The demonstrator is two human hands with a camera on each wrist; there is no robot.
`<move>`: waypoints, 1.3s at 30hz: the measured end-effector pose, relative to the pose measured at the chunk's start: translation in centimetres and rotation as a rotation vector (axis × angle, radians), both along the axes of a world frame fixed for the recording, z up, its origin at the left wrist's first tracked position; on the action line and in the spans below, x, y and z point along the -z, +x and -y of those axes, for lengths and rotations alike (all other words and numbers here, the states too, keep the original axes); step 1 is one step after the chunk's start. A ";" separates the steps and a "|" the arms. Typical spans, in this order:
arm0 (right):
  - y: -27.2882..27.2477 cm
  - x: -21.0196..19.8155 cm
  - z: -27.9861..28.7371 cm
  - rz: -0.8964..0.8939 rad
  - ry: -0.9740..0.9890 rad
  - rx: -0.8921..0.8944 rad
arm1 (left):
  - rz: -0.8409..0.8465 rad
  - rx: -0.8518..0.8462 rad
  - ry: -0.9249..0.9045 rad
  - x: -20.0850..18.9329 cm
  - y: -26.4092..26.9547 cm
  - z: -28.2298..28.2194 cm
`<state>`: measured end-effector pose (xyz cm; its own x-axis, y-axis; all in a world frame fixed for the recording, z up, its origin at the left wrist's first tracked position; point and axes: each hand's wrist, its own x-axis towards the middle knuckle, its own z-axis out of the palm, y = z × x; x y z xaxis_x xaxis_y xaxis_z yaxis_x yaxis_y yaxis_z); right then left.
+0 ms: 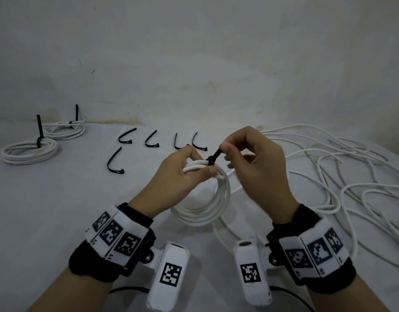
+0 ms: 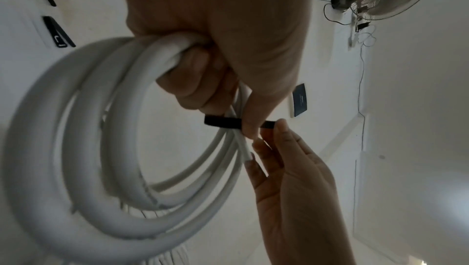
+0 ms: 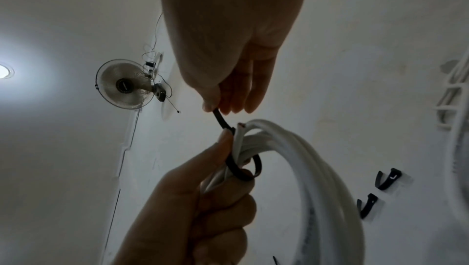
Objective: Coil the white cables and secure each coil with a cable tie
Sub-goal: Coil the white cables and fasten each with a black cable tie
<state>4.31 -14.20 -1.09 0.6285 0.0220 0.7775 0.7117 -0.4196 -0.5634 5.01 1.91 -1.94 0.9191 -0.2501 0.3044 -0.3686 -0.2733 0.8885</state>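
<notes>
My left hand (image 1: 189,170) grips a coil of white cable (image 1: 207,199) at its top, above the table's middle. A black cable tie (image 1: 213,157) is looped round the bundled strands there. My right hand (image 1: 234,149) pinches the tie's free tail between thumb and forefinger, just right of the coil. In the left wrist view the coil (image 2: 83,149) hangs from my curled fingers (image 2: 198,80) and the tie (image 2: 220,121) crosses the strands. In the right wrist view the tie's loop (image 3: 243,171) circles the cable (image 3: 317,169) and its tail (image 3: 220,120) runs up to my right fingertips (image 3: 215,106).
Two tied coils (image 1: 29,149) (image 1: 64,129) lie at the far left of the white table (image 1: 59,210). Several loose black ties (image 1: 114,162) lie behind my hands. A tangle of loose white cable (image 1: 340,176) covers the right side. A wall fan (image 3: 124,84) hangs overhead.
</notes>
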 end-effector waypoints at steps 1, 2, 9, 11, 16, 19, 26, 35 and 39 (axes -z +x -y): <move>0.0 0.1 -0.1 -0.027 -0.005 -0.029 | 0.013 -0.005 0.002 -0.1 -0.1 -0.1; 0.0 0.1 -0.2 -0.047 -0.008 -0.059 | 0.032 0.003 0.009 -0.3 -0.2 -0.2; -0.1 0.0 -0.2 -0.089 0.059 -0.118 | 0.059 0.076 0.092 -0.9 -0.6 -0.2; -0.2 0.0 -0.3 -0.096 0.083 -0.128 | 0.026 0.115 0.073 -1.0 -0.8 -0.2; -0.4 0.0 -0.8 -0.066 0.034 -0.121 | -0.043 0.156 0.052 -0.9 -0.8 -0.2; -0.4 0.2 -1.0 -0.063 0.031 -0.111 | -0.045 0.147 0.055 -0.8 -0.9 -0.1; -0.4 -0.1 -0.9 -0.094 0.130 -0.088 | -0.111 0.160 0.052 -0.6 -0.8 0.1; -0.2 -0.3 -0.7 -0.103 0.126 -0.120 | -0.096 0.146 0.101 -0.6 -0.6 -0.2; -0.2 -0.3 -0.6 -0.162 0.045 -0.170 | -0.095 0.173 0.071 -0.7 -0.8 -0.2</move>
